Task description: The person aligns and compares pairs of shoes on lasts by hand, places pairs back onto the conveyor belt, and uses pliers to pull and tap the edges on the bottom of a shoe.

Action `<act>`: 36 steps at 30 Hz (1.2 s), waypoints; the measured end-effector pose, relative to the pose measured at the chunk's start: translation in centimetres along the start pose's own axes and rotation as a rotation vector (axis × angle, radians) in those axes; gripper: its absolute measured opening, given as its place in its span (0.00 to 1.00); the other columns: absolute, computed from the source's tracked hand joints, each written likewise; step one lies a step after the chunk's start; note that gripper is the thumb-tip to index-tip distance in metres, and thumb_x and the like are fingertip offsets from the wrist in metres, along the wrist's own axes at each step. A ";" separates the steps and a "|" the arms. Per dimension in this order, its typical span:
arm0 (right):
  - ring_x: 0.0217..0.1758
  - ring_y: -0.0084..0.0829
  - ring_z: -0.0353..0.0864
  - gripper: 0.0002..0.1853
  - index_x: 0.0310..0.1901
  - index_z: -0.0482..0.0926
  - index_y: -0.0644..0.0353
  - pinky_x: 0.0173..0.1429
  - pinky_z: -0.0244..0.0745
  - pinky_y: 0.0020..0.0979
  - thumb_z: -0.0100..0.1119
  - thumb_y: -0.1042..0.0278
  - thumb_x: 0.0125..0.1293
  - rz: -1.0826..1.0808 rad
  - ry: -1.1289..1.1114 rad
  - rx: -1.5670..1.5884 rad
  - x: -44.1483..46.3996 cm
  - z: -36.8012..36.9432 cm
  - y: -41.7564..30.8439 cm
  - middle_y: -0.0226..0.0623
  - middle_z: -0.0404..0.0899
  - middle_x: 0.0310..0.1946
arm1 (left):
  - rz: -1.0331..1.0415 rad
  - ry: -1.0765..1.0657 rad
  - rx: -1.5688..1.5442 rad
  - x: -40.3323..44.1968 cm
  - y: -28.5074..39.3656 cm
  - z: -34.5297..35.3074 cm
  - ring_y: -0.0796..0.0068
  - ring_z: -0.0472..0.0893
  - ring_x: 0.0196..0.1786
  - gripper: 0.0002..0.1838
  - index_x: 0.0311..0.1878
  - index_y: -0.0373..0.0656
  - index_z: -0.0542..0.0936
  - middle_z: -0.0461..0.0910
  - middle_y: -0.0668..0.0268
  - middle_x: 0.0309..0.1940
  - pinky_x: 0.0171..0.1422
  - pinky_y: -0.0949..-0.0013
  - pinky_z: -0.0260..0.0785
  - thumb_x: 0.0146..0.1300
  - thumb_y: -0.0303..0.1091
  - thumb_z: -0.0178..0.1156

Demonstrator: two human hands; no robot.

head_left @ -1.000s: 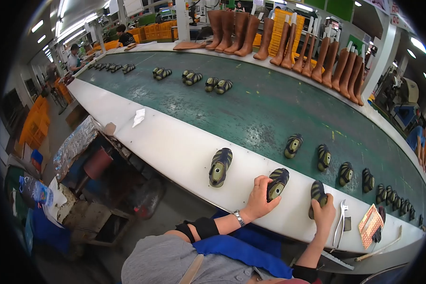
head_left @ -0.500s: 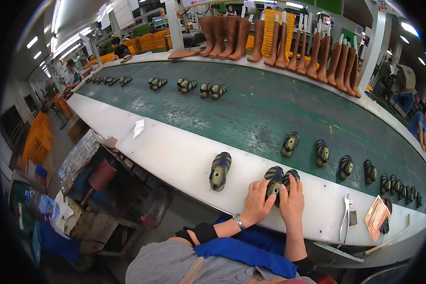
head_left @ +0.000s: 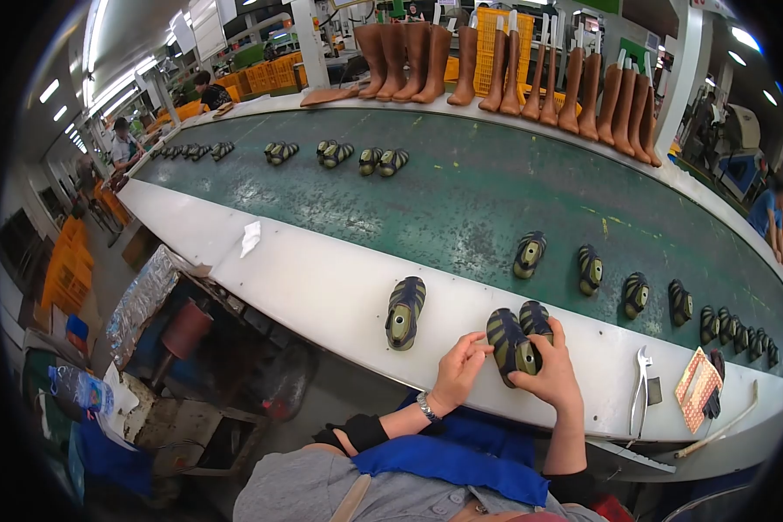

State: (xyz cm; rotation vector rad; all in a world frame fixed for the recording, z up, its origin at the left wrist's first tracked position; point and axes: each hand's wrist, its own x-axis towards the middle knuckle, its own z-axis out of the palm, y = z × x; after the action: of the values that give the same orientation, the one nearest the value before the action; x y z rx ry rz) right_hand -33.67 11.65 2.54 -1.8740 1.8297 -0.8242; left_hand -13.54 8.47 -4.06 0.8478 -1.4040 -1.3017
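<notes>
Two dark, green-striped shoes stand side by side on the white ledge in front of me, the left shoe and the right shoe. My right hand is closed round the pair, its thumb on the left shoe and its fingers at the right shoe's outer side. Just left of the pair, my left hand has its fingers apart, fingertips close to the left shoe, with nothing held. A third shoe lies alone further left on the ledge.
More shoes line the green belt. Pliers, a patterned card and a stick lie at the right. Brown boots stand along the far edge. A person is at the far right.
The right shoe has come left to stand beside the left shoe, brought by my right hand. My left hand has let go of the left shoe and moved slightly left.
</notes>
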 end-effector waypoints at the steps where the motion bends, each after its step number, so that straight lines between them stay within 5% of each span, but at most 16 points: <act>1: 0.64 0.67 0.69 0.37 0.53 0.78 0.65 0.67 0.70 0.50 0.75 0.59 0.37 -0.026 -0.008 -0.008 -0.1 -0.4 0.3 0.62 0.53 0.73 | 0.036 -0.006 0.052 0.0 -0.3 -0.1 0.62 0.81 0.57 0.20 0.62 0.34 0.74 0.83 0.53 0.52 0.59 0.64 0.72 0.71 0.34 0.54; 12: 0.61 0.63 0.70 0.36 0.46 0.77 0.62 0.62 0.73 0.52 0.82 0.55 0.33 0.007 0.172 -0.233 -0.2 2.4 -1.2 0.57 0.56 0.72 | 0.385 0.143 0.550 0.7 0.5 -3.0 0.53 0.78 0.55 0.18 0.51 0.39 0.81 0.83 0.56 0.48 0.64 0.57 0.67 0.56 0.32 0.65; 18: 0.62 0.61 0.68 0.33 0.44 0.79 0.62 0.64 0.71 0.50 0.82 0.60 0.33 -0.041 0.054 -0.085 0.4 0.2 0.2 0.57 0.58 0.70 | 0.336 0.139 0.708 1.7 -1.0 -4.2 0.53 0.73 0.60 0.18 0.49 0.41 0.80 0.79 0.55 0.54 0.66 0.56 0.61 0.55 0.34 0.65; 23: 0.68 0.50 0.69 0.35 0.43 0.80 0.68 0.68 0.68 0.41 0.83 0.56 0.33 0.023 -0.130 0.213 4.0 -2.7 -0.3 0.56 0.64 0.66 | 0.257 0.084 0.774 2.2 -0.8 -3.7 0.55 0.71 0.62 0.20 0.49 0.42 0.81 0.77 0.55 0.57 0.67 0.54 0.57 0.53 0.37 0.66; 28: 0.68 0.46 0.70 0.33 0.40 0.81 0.67 0.70 0.63 0.37 0.82 0.52 0.35 -0.122 -0.141 0.132 13.6 -3.2 -1.5 0.53 0.68 0.65 | 0.212 0.037 0.800 2.4 -0.3 -3.5 0.54 0.69 0.63 0.20 0.49 0.43 0.81 0.75 0.54 0.60 0.66 0.54 0.55 0.52 0.39 0.67; 32: 0.60 0.44 0.78 0.34 0.39 0.83 0.69 0.63 0.71 0.35 0.81 0.47 0.36 -0.123 0.025 0.001 26.3 -1.5 0.2 0.55 0.78 0.54 | 0.194 0.015 0.815 2.6 -0.1 -3.7 0.53 0.68 0.65 0.20 0.50 0.43 0.81 0.73 0.53 0.61 0.67 0.54 0.55 0.53 0.39 0.67; 34: 0.57 0.46 0.77 0.42 0.48 0.82 0.70 0.62 0.73 0.38 0.80 0.41 0.37 -0.007 -0.067 -0.049 32.7 -1.9 0.6 0.52 0.74 0.55 | 0.177 0.003 0.826 2.8 0.0 -3.7 0.53 0.68 0.65 0.21 0.50 0.43 0.81 0.73 0.54 0.61 0.67 0.54 0.54 0.54 0.39 0.67; 36: 0.64 0.50 0.72 0.43 0.55 0.81 0.67 0.65 0.73 0.42 0.79 0.42 0.41 0.104 0.070 -0.123 39.6 0.2 4.3 0.51 0.67 0.64 | 0.151 -0.015 0.844 3.0 0.3 -3.7 0.52 0.67 0.66 0.20 0.50 0.42 0.81 0.72 0.53 0.62 0.68 0.54 0.54 0.54 0.40 0.67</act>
State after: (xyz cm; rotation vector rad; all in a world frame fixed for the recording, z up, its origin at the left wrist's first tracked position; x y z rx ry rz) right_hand -37.89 -27.90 5.06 -1.8255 2.0455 -0.7659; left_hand -10.73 4.70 -3.45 1.2385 -2.0175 -0.5655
